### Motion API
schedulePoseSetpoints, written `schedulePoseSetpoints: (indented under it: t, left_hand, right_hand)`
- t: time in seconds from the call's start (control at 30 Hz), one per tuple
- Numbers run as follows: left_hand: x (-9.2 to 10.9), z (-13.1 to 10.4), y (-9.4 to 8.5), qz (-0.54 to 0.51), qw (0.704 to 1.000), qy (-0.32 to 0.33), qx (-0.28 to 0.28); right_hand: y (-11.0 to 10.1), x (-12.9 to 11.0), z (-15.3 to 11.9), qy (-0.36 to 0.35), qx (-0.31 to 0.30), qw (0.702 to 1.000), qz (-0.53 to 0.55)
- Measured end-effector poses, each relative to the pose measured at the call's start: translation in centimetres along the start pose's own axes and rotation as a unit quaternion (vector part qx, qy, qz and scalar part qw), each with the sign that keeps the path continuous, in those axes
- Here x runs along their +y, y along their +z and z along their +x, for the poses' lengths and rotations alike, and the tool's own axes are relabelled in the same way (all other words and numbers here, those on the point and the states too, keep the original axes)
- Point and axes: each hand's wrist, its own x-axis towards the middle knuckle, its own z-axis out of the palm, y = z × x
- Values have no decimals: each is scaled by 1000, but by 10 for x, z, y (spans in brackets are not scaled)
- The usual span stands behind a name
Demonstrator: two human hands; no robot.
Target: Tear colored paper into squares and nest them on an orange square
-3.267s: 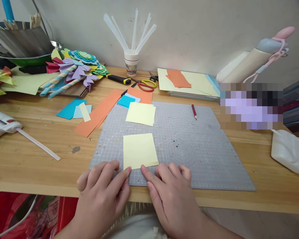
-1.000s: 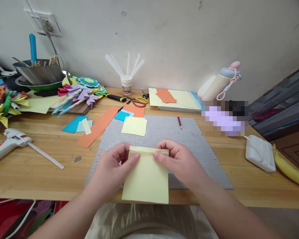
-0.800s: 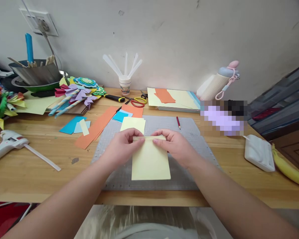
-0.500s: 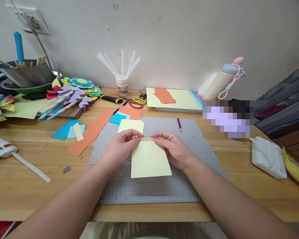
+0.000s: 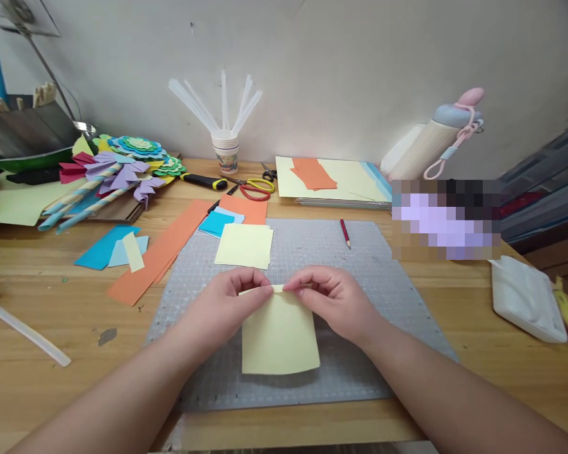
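Note:
A pale yellow sheet of paper [image 5: 280,340] is pinched along its far edge, where a narrow strip is folded over. My left hand [image 5: 230,302] grips the left part of that fold between thumb and fingers. On the right part, my right hand [image 5: 338,302] pinches the same fold, its fingertips close to the left ones. The sheet hangs over a grey gridded cutting mat [image 5: 360,372] and slopes towards me. Just beyond my hands, a small stack of pale yellow paper squares [image 5: 244,244] rests on the mat.
A red pencil [image 5: 345,234] lies on the mat's far right. Orange strips [image 5: 163,252], blue paper [image 5: 106,246], scissors [image 5: 258,188] and a utility knife [image 5: 203,181] are further left. Behind stand a paper cup [image 5: 226,152] and a paper stack [image 5: 336,183]; a glue gun's stick [image 5: 28,333] pokes in left.
Both hands have drawn closer together along the fold, their fingertips now nearly meeting at its middle. The view has shifted a little, so the sheet and hands appear lower.

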Motion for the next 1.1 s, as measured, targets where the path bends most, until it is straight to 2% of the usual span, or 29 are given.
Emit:
schedulePoseSetpoints:
  t: [0.13,0.23,0.33,0.6,0.77,1.1]
  left_hand:
    - [4,-4,5,80,996,31,30]
    - [3,-5,8,148,986,66,37]
    - [1,-5,9,175,981,76,32]
    - [1,-3,11,145,987,57,44]
    - [4,-4,7,100,992,19,67]
    - [4,-4,2,43,997,-11,59]
  right_hand:
    - [-1,-4,-2,64,-35,996,55]
    - [1,-6,-2,79,-17,997,-1]
    - [4,-6,-1,91,-24,994,-47]
    - [5,-5,-2,94,-21,993,-71]
    - [-4,-6,1,109,-13,993,-37]
    - [-17,-9,5,111,-24,993,-9]
